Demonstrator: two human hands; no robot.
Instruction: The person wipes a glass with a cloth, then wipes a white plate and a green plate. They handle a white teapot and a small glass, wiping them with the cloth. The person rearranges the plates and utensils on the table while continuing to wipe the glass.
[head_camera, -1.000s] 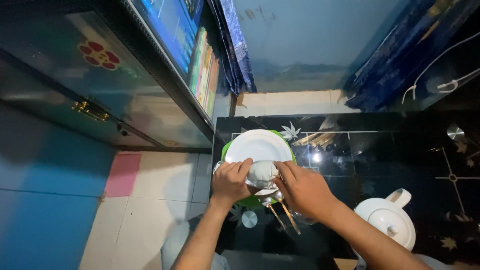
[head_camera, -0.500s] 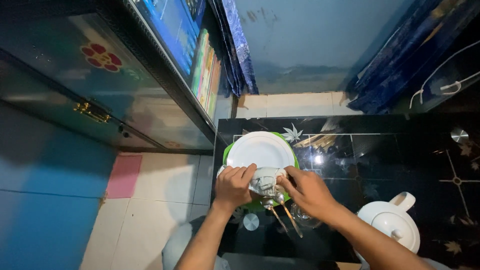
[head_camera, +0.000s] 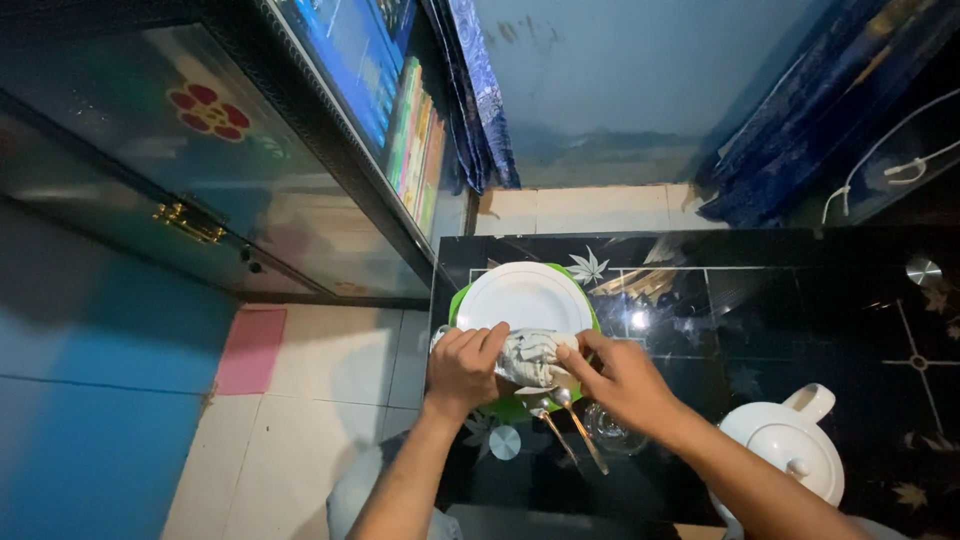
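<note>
A crumpled white cloth (head_camera: 530, 355) lies across the near edge of a white plate (head_camera: 522, 297), which rests on a green plate (head_camera: 594, 318). My left hand (head_camera: 463, 368) grips the cloth's left end. My right hand (head_camera: 618, 380) pinches its right end with fingertips. Two spoons (head_camera: 565, 428) lie on the black glass table (head_camera: 760, 330) just below my hands, next to a clear glass (head_camera: 608, 430).
A white lidded teapot (head_camera: 785, 445) stands at the table's near right. A dark glass cabinet (head_camera: 250, 160) with books runs along the left. Blue curtains (head_camera: 480, 90) hang at the back wall. White floor tiles (head_camera: 320, 360) and a pink tile lie left of the table.
The cloth, bunched into a tight roll between both hands a second ago, now looks looser and flatter over the plate edge. Both hands shifted only slightly.
</note>
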